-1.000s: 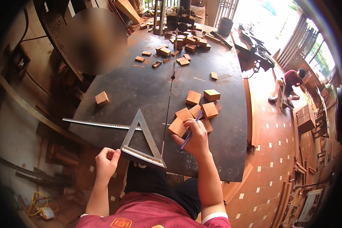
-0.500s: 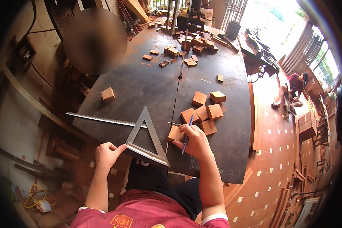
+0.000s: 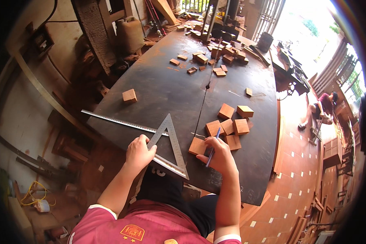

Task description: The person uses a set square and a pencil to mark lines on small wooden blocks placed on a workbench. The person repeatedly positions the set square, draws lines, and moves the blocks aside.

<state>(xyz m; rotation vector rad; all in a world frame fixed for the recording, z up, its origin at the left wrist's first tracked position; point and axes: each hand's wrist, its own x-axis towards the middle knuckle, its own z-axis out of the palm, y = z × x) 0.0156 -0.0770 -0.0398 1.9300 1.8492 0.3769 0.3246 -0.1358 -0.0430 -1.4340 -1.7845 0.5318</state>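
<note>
My left hand (image 3: 140,153) is curled over the left corner of a metal set square (image 3: 175,142), its thumb pressed against the frame. The triangular square lies partly over a long steel ruler (image 3: 118,122) at the near edge of the dark table. Between the fingers of my right hand (image 3: 221,156) is a blue pen (image 3: 212,148), held slanting. The thumb and fingers of that hand also touch a wooden block (image 3: 196,145) just left of it. Several similar blocks (image 3: 214,128) cluster right behind the hand.
One wooden block (image 3: 129,95) sits apart on the left of the table (image 3: 162,91). A small piece (image 3: 249,92) lies at the right. Many offcuts (image 3: 227,53) are heaped around an upright machine part at the far end. Another person (image 3: 325,105) crouches on the tiled floor at right.
My left hand has moved up and right, from the square's corner tip onto its frame. The right hand stays at the block with the pen. The whole view has shifted slightly.
</note>
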